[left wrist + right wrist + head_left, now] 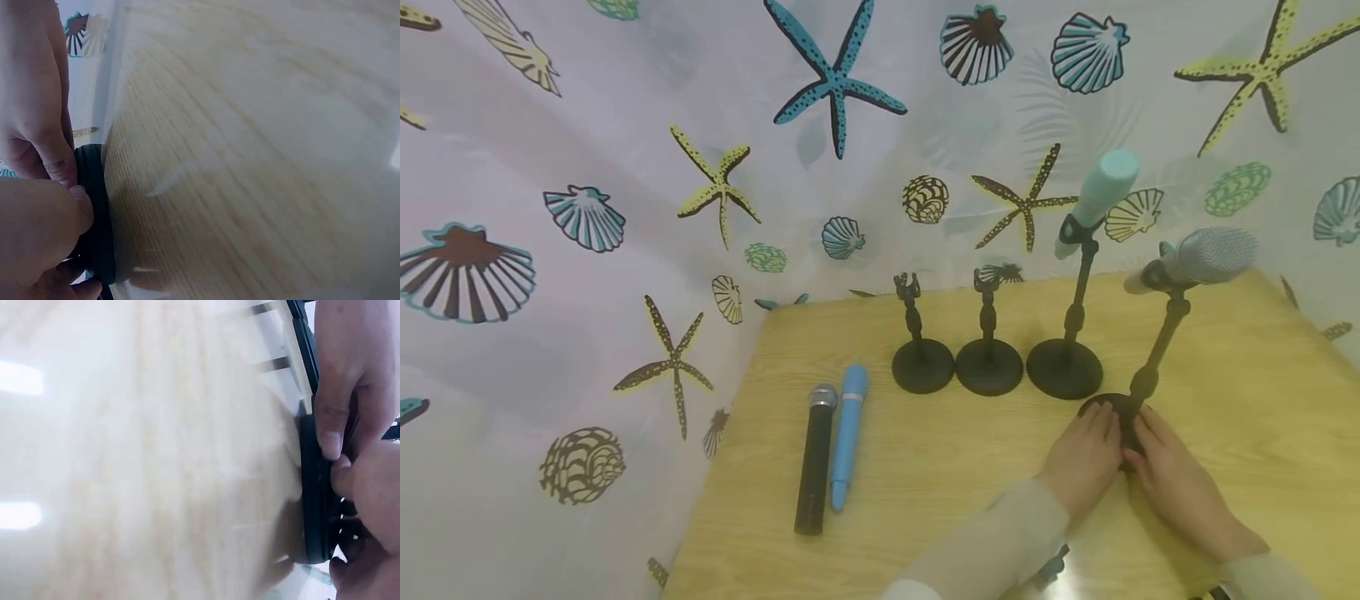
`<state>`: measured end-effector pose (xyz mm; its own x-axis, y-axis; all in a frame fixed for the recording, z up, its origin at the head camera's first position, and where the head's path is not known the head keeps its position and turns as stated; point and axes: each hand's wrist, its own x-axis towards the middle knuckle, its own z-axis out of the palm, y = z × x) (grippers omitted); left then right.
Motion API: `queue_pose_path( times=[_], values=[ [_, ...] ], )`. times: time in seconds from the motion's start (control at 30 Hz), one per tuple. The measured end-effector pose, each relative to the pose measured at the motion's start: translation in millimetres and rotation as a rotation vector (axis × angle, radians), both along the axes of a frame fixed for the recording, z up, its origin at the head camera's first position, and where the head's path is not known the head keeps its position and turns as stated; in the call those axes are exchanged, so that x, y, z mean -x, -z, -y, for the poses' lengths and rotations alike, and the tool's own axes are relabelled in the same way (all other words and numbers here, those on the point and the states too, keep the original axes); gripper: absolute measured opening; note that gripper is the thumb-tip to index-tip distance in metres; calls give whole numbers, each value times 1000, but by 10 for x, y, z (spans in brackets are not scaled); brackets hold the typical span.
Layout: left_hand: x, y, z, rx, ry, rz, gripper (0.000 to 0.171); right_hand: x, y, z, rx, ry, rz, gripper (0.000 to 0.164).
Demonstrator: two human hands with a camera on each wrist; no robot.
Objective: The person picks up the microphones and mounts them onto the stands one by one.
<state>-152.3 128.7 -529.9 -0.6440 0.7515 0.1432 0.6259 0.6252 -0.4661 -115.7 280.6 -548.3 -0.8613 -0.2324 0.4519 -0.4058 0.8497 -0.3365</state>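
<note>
Thumbs (81, 201) on the base (315, 506) edge show close up in both wrist views; only the head view gives the stand's clipped grey microphone (1213, 254), a blue microphone (847, 442) lying left of centre on the surface (940, 475), mint microphone (1105, 187) upper right. Stand (1159, 350), right side of head frame: black, round-footed, slim pole. Left grip (1086, 467) and right grip (1180, 487) pinch its base.

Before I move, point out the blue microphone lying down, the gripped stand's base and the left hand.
Blue microphone (847, 437), head view: mid-handle.
Gripped stand's base (314, 500), right wrist view: its rim.
Left hand (1084, 461), head view: its back.
</note>
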Motion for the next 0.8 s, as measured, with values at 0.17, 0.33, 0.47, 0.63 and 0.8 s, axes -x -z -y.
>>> queue_pose_path(
  times=[0.17, 0.33, 0.47, 0.63, 0.8],
  values=[
    [53, -22, -125, -19, -20, 11, 45, 24, -62, -19, 12, 37, -24, 49],
    [141, 27, -244, -43, -40, 8, 44, 59, -94, -37, 29, 77, 26, 45],
    [233, 45, -348, -1, -86, 60, 48, 148, -130, -96, 23, 78, 76, 44],
    [313, -29, -440, 38, -124, 141, 51, 265, -153, -182, 26, 86, 127, 46],
    [393, -63, -541, 70, -151, 213, 56, 357, -140, -285, 18, 97, 159, 46]
  ],
)
